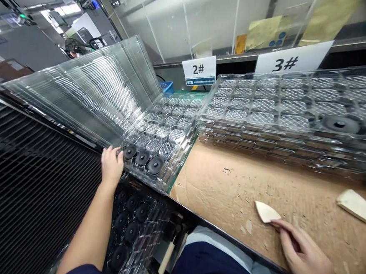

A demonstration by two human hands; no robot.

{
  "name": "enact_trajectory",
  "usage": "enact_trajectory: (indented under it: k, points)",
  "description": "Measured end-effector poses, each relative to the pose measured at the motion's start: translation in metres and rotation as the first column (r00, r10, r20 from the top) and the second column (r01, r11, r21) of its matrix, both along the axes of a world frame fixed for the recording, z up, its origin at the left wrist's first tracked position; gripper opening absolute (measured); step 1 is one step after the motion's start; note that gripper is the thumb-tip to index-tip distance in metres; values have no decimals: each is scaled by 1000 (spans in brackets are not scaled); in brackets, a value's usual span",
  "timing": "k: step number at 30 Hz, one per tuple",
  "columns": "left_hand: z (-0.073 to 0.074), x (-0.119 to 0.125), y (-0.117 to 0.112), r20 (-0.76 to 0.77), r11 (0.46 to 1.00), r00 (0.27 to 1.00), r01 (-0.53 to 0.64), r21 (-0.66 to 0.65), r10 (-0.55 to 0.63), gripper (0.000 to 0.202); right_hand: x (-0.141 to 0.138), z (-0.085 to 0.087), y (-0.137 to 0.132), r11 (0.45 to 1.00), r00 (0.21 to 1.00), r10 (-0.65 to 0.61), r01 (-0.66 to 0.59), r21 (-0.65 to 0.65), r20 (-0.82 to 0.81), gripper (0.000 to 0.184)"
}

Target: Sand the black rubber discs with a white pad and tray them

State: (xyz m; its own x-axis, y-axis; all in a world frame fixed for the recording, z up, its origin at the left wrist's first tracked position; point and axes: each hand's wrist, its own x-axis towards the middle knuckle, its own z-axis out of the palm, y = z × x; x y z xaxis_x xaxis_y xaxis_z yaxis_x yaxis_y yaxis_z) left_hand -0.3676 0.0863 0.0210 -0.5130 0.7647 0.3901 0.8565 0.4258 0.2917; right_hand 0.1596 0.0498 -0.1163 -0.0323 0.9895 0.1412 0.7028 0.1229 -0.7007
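Note:
My left hand (111, 166) grips the near edge of a clear plastic tray (170, 176), right beside a row of black round parts (142, 158). Further along, that tray holds several silver diamond-mesh parts (163, 132). A leaning stack of clear plastic trays (79, 92) rises behind my left hand. My right hand (303, 256) lies on the cardboard-covered bench (239, 187), pinching a white wedge-shaped piece (267, 212) between its fingers. A second white wedge (356, 205) lies apart, to the right.
A tall stack of clear trays with mesh parts (291, 115) stands behind a "3#" card (290, 57); a "2#" card (198, 70) stands to its left. Below the bench edge sits a tray of black parts (131, 221). A black ribbed surface (32, 176) spreads left.

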Motion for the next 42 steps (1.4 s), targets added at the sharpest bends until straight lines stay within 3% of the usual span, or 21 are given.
enact_trajectory:
  k: [4,8,9,10,12,13,14,17,19,21,23,26,29,32,34,38,42]
  points:
    - [-17,29,-60,-109,990,994,42,132,-28,38,-11,11,1,996,996,-82,83,27,-32,36]
    - [-48,82,-120,-143,962,981,162,221,-133,33,-33,18,5,996,991,-89,88,14,98,52]
    - [-58,98,-128,-149,944,965,244,222,-214,35,-38,19,7,997,989,-78,79,0,126,51]
    - [-67,114,-133,-184,878,898,432,205,-399,39,-41,19,8,997,987,-74,75,-8,141,48]
    - [-79,146,-129,-205,689,714,700,188,-669,46,-43,21,10,996,986,-89,91,-7,142,41]
    - [-81,160,-121,-194,593,628,777,211,-753,46,-41,22,10,995,985,-101,102,0,141,39]
    - [-82,172,-109,-199,532,582,808,255,-788,45,-38,24,10,993,984,-114,114,8,139,39]
    - [-76,201,-59,-182,411,499,832,371,-847,39,-21,29,6,986,973,-169,165,37,155,41]
    - [-73,219,-24,-130,379,478,811,445,-869,34,-10,31,2,979,962,-204,197,56,183,39]
    - [-76,239,4,-26,412,486,767,492,-873,32,-1,31,-1,978,954,-208,198,70,216,34]
    - [-85,259,23,110,494,513,714,496,-852,32,4,35,-1,981,951,-188,172,86,245,33]
    - [-102,278,33,282,597,529,666,446,-801,29,11,57,6,987,949,-139,109,120,282,35]
    - [-113,277,33,397,639,505,660,394,-767,28,22,106,20,988,937,-20,-35,148,349,31]
    - [-116,269,33,466,660,485,660,359,-740,29,40,172,38,969,877,65,-169,179,477,29]
    - [-117,266,36,491,672,484,654,347,-724,30,55,218,51,962,815,51,-195,190,577,30]
    - [-120,266,43,507,690,497,646,326,-704,30,99,290,79,980,663,-45,-115,161,747,28]
    - [-135,258,52,494,685,513,677,270,-702,31,166,323,108,985,521,-167,132,114,837,21]
